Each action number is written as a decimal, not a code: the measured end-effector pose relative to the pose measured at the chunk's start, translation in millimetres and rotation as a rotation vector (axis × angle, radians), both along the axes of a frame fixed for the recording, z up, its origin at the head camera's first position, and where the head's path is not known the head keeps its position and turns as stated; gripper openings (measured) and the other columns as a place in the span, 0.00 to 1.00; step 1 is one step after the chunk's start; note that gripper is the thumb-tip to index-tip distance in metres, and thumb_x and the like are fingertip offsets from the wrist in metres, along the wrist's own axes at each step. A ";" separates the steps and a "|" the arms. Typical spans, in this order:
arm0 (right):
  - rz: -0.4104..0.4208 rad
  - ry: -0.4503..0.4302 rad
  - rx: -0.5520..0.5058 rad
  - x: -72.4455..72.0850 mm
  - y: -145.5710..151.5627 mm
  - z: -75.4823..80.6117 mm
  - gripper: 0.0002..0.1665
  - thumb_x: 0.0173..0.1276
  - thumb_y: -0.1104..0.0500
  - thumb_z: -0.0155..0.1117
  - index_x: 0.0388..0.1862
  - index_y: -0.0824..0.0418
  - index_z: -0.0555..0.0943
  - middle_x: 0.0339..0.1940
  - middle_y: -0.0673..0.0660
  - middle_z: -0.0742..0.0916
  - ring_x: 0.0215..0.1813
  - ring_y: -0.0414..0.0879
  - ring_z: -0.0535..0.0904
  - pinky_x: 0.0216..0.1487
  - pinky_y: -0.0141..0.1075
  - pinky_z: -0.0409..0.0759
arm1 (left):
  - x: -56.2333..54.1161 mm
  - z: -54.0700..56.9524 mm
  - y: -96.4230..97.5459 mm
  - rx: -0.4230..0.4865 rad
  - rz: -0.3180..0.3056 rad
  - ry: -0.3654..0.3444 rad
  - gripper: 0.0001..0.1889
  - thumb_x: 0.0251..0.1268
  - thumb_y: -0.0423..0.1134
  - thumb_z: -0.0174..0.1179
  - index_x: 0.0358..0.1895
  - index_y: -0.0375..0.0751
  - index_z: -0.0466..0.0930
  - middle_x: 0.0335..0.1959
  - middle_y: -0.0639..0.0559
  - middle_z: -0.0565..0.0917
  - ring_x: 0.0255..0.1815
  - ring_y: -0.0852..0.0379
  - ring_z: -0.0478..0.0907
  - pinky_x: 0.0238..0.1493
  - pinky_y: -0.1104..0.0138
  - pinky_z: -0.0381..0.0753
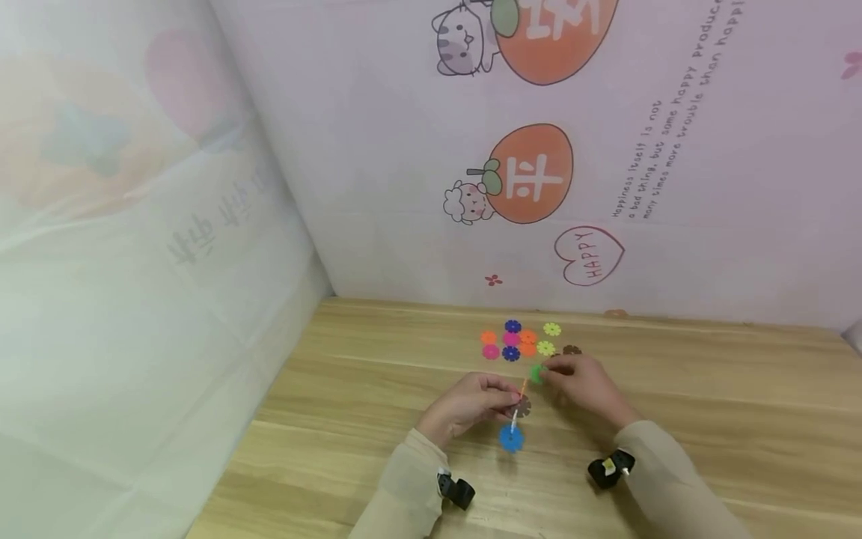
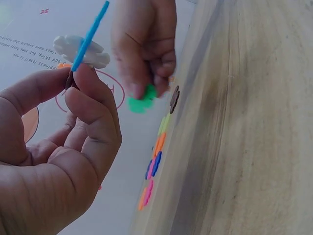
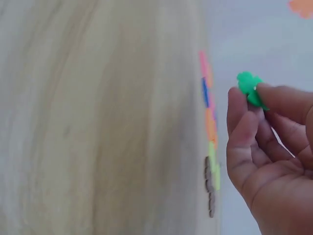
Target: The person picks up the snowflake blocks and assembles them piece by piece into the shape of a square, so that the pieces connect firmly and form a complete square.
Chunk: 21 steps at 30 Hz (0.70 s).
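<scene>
My left hand (image 1: 469,406) pinches a small chain of flower-shaped interlocking discs between thumb and fingers. In it are a blue disc (image 1: 511,439) at the near end, a white disc (image 1: 515,420) seen nearly edge-on, a brown disc (image 1: 524,406) at the fingertips and an orange disc (image 1: 524,388) at the far end. In the left wrist view the fingers hide most of the brown disc (image 2: 70,81). To the right, my right hand (image 1: 584,383) holds a green disc (image 3: 249,85) by thumb and fingertips, close to the chain but apart from it.
Beyond the hands, loose discs lie in rows on the wooden table (image 1: 377,359): pink (image 1: 491,352), dark blue (image 1: 511,353), orange (image 1: 528,349), yellow (image 1: 546,348) and brown (image 1: 572,349). A printed cloth wall (image 1: 404,247) rises behind the table, another on the left.
</scene>
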State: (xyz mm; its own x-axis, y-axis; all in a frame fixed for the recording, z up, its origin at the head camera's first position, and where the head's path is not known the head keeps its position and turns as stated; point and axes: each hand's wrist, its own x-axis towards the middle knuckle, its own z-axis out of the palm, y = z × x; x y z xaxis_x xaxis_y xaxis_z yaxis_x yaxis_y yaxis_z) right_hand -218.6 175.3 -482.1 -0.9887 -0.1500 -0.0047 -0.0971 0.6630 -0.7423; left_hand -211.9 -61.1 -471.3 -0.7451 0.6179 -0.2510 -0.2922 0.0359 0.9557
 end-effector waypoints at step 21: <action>0.076 -0.186 -0.377 26.0 -5.8 37.1 0.21 0.71 0.53 0.64 0.52 0.70 0.82 0.39 0.55 0.87 0.43 0.43 0.81 0.48 0.41 0.82 | 3.2 1.8 1.6 -0.048 0.014 0.025 0.10 0.71 0.32 0.58 0.47 0.27 0.81 0.30 0.54 0.82 0.28 0.61 0.75 0.32 0.72 0.77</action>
State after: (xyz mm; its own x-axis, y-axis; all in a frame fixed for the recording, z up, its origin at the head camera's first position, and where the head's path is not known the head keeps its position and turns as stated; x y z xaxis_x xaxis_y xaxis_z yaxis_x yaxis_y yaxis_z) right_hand -192.6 169.6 -445.0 -0.9623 -0.2477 -0.1125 0.0230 0.3379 -0.9409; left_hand -208.7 -59.4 -469.5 -0.7599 0.5951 -0.2614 -0.2688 0.0785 0.9600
